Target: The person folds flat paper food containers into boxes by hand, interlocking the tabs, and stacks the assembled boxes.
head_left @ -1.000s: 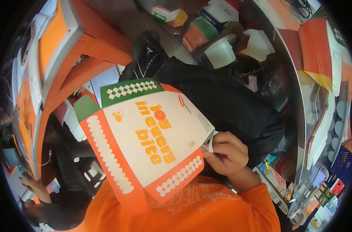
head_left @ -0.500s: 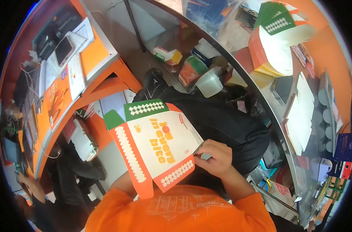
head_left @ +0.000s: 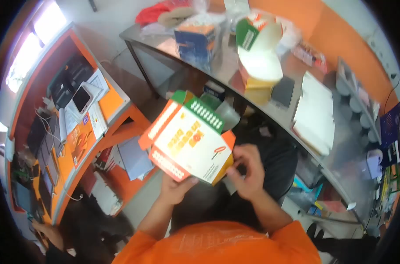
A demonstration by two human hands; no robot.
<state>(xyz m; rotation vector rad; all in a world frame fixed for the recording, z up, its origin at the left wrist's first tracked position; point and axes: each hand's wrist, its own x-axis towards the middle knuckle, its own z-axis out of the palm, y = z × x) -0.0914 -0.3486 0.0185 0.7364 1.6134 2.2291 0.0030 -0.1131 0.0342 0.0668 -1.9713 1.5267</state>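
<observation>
A partly unfolded cardboard food carton (head_left: 193, 143), white with orange lettering and red, green and yellow flaps, is held up above my lap. My left hand (head_left: 175, 189) grips its lower edge, with the thumb at the edge and the other fingers hidden beneath. At its right side, my right hand (head_left: 249, 174) has its fingers curled at the red and yellow flaps. The side flaps stand out around the printed panel, which faces up.
On the metal table to the right stand formed cartons (head_left: 259, 66), a stack of white cardboard blanks (head_left: 314, 114), a dark flat device (head_left: 282, 91) and a blue box (head_left: 195, 44). An orange desk (head_left: 109, 103) with a phone (head_left: 81, 99) is at left. Another person's hand (head_left: 50, 233) shows lower left.
The carton has turned clockwise and moved slightly right. My left hand, hidden behind it before, now shows at its lower edge. The view has tilted up, showing more of the table's far end.
</observation>
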